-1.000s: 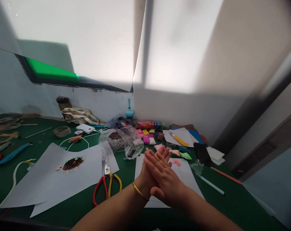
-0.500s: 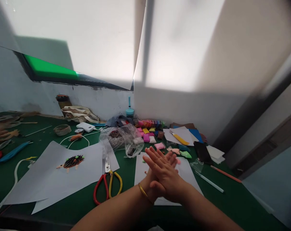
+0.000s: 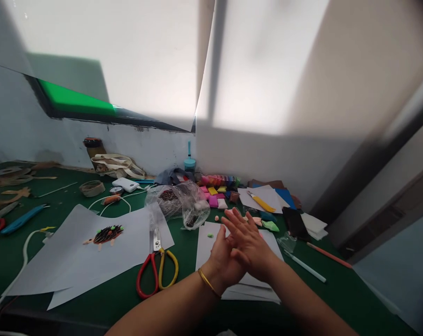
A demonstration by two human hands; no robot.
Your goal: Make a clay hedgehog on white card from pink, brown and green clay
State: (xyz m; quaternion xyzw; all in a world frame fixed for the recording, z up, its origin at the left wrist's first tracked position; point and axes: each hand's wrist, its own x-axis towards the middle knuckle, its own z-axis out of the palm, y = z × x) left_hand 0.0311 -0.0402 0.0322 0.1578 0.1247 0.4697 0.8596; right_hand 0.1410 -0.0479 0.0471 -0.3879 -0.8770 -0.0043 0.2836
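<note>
Over a white paper sheet, my two hands are laid palm to palm with fingers stretched out. My left hand, a gold bangle at its wrist, lies underneath. Across its palm rests my right hand, fingers straight and slightly spread. Whether anything is between the palms is hidden. A small green lump sits on the sheet by my left hand, and a small peach ball lies just beyond it. Behind my fingers are a peach clay piece and a light green one.
To the left, a hedgehog figure with dark spines lies on white paper. Red-and-yellow-handled scissors lie beside it. Plastic bags, several colourful clay packets, a yellow cutter and a white pen lie around.
My right hand has slid back toward me across the left palm, and both hands sit slightly lower. The peach ball beyond the sheet now shows.
</note>
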